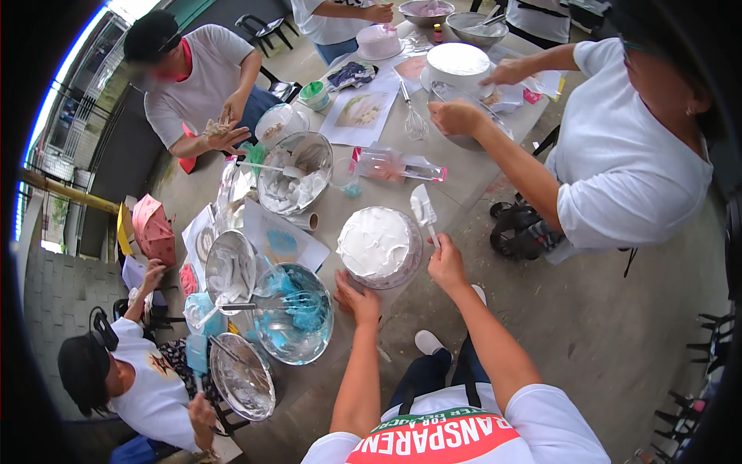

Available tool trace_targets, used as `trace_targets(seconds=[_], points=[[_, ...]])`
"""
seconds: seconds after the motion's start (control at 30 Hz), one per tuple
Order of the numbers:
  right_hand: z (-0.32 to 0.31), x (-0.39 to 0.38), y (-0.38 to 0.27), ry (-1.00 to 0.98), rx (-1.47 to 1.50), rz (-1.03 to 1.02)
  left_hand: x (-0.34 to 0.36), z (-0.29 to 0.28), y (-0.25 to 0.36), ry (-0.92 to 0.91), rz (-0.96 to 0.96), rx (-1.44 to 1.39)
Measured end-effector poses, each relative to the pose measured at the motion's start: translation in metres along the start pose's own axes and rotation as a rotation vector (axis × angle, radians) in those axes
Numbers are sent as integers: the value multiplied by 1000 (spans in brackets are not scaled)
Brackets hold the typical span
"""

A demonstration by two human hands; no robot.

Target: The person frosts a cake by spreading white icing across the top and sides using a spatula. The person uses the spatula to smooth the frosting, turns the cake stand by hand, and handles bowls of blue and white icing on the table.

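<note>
In front of me stands a round cake (376, 241) covered in white frosting, its top uneven with swirls. It rests on a clear, pale round cake board (379, 286) near the table's edge. My left hand (358, 300) grips the near left rim of that board, with some of its fingers hidden beneath. Just right of the cake, my right hand (447, 261) is closed round the handle of a spatula (423, 207). White frosting coats its raised blade, which is apart from the cake.
Left of the cake are bowls of blue frosting (294, 313) and white frosting (296, 174), and a smeared bowl (243, 377). A whisk (416, 120) and a plastic package (398, 165) lie beyond. Co-workers stand around the table; one at right handles another white cake (457, 63).
</note>
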State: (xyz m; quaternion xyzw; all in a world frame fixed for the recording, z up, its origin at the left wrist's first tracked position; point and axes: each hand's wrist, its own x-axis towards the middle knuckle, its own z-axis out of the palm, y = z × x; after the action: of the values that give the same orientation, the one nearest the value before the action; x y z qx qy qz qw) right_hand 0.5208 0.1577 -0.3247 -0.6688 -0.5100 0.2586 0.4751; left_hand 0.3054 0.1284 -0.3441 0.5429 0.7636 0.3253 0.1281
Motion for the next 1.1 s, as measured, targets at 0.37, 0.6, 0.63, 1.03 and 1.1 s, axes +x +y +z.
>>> trace_targets(seconds=[0.37, 0.6, 0.63, 1.03, 1.1], points=[[5, 74, 18, -492, -83, -18, -26, 1, 28, -13, -191, 72], [29, 116, 10, -770, 4, -135, -77, 7, 69, 114, -368, 129], [36, 120, 12, -791, 7, -144, -82, 9, 79, 134, -420, 131], [-12, 101, 15, -625, 40, -151, -100, 23, 69, 407, -495, -121], [-19, 90, 16, -632, 31, -100, -95, 18, 61, 399, -457, -113]])
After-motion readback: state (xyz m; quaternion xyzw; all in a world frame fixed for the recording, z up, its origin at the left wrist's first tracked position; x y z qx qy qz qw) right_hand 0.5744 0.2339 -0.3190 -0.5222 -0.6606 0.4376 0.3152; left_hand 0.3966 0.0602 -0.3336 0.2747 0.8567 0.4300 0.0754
